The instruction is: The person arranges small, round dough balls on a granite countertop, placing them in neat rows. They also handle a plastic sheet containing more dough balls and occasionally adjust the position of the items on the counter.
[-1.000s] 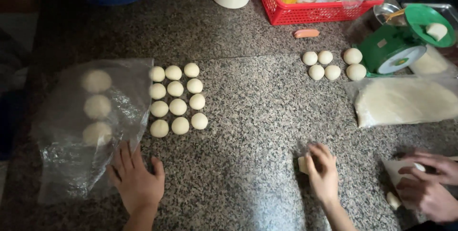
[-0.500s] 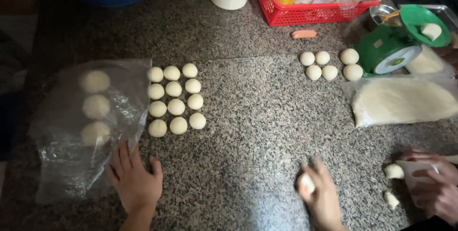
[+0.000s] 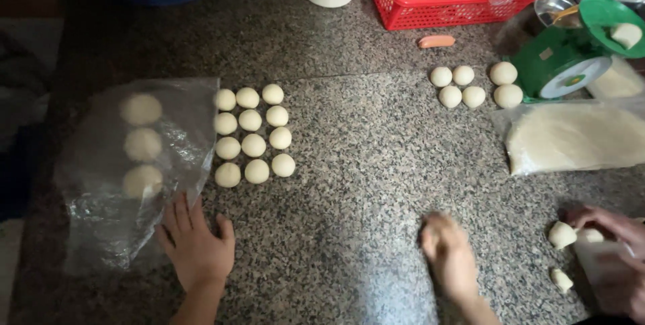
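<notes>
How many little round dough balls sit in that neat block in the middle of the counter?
12 small pale round dough balls, in four rows of three on the speckled granite counter, beside the clear plastic sheet. Others lie elsewhere: six near the green scale, three under the plastic.

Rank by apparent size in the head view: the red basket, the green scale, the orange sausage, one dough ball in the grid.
1. Red basket, though partly cut off by the frame's top edge.
2. Green scale.
3. Orange sausage and a grid dough ball: similar, too close to rank.
</notes>
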